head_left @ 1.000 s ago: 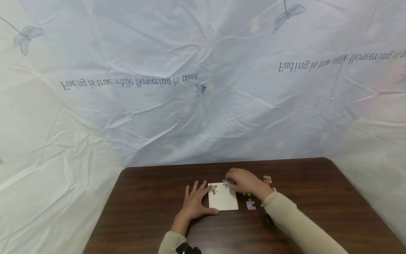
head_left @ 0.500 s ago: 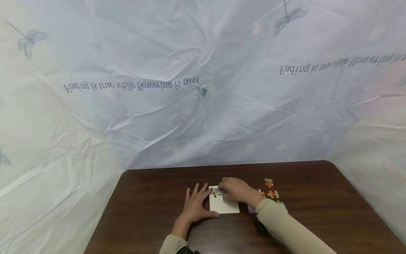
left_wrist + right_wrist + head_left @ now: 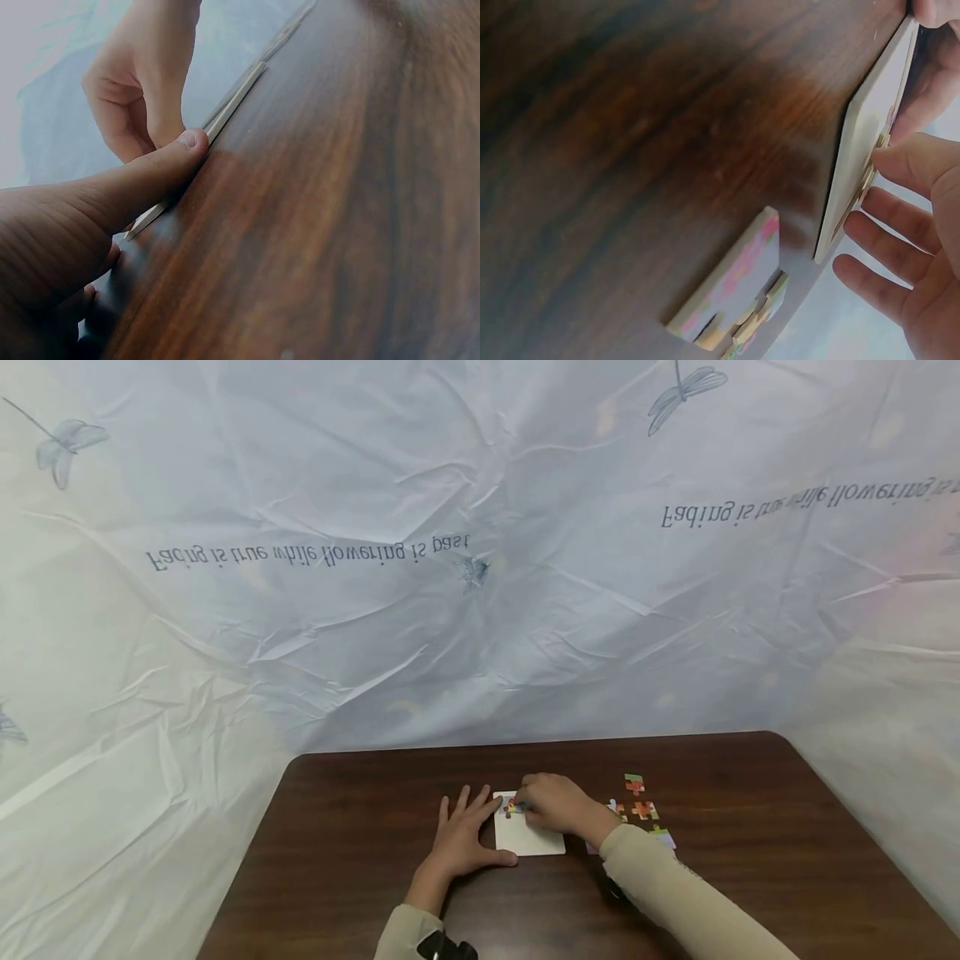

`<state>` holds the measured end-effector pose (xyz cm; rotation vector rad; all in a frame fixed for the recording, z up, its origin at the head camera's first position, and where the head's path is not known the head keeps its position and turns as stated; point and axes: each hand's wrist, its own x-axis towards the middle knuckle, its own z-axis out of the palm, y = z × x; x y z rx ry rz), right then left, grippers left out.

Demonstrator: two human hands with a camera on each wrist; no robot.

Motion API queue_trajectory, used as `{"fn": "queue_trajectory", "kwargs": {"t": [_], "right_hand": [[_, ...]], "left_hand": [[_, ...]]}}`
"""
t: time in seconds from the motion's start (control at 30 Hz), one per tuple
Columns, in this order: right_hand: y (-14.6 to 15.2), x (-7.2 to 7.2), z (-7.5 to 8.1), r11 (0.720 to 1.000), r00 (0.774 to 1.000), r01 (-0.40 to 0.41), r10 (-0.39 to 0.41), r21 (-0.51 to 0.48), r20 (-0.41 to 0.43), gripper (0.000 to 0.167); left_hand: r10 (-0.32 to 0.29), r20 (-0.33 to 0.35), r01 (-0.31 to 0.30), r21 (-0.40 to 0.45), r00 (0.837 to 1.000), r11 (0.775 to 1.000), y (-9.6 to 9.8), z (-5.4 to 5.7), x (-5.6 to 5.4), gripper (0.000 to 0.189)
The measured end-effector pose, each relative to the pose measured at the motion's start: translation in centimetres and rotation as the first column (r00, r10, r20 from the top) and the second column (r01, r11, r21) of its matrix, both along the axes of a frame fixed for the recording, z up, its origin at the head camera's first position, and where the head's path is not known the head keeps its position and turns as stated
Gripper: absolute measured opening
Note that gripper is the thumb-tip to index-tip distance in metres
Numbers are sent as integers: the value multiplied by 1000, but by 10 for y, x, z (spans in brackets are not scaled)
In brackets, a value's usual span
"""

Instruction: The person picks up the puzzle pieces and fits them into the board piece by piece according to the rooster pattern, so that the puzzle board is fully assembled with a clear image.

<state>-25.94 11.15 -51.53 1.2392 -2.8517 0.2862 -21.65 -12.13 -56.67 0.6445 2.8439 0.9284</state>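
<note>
A square white puzzle board lies on the dark wooden table, with a colourful puzzle piece in its far left corner. My left hand is spread along the board's left side; in the left wrist view its thumb presses at the near edge. My right hand reaches over the far part of the board. The right wrist view has its thumb at a thin puzzle piece low on the board, other fingers loosely extended. My right fingers mostly hide this piece in the head view.
Several loose pieces lie right of the board: a red and green piece, an orange piece and a green and purple piece. A pink-flowered piece lies nearer the right wrist. Pale printed cloth hangs behind the table.
My right hand has moved left and nearer from beyond the board's far edge, bringing a piece beside the one in the corner. My left hand has stayed in place.
</note>
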Motion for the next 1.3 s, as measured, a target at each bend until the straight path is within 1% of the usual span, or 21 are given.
{"fn": "queue_trajectory", "kwargs": {"t": [0.1,0.27,0.4,0.57,0.77,1.0,1.3], "right_hand": [[0,0,0,1000,1000,16,-16,5,-6,21],[0,0,1,1000,1000,18,-18,7,-4,22],[1,0,2,1000,1000,12,-12,-13,2,25],[3,0,0,999,999,11,-10,-46,35,27],[5,-2,-2,999,999,1,1,-50,45,25],[6,-2,0,998,999,3,0,-66,46,23],[1,1,1,999,999,13,-11,-43,53,21]], "left_hand": [[-2,-3,2,6,1000,1000,1,1,0,105],[-4,0,4,0,1000,1000,1,0,1,104],[-1,-5,1,1,1000,1000,0,1,0,104],[-1,-8,1,-2,1000,1000,0,1,0,104],[-1,-8,1,2,1000,1000,1,2,1,104],[0,-5,0,-2,1000,1000,2,4,0,104],[5,-1,-5,-2,1000,1000,1,1,1,104]]}}
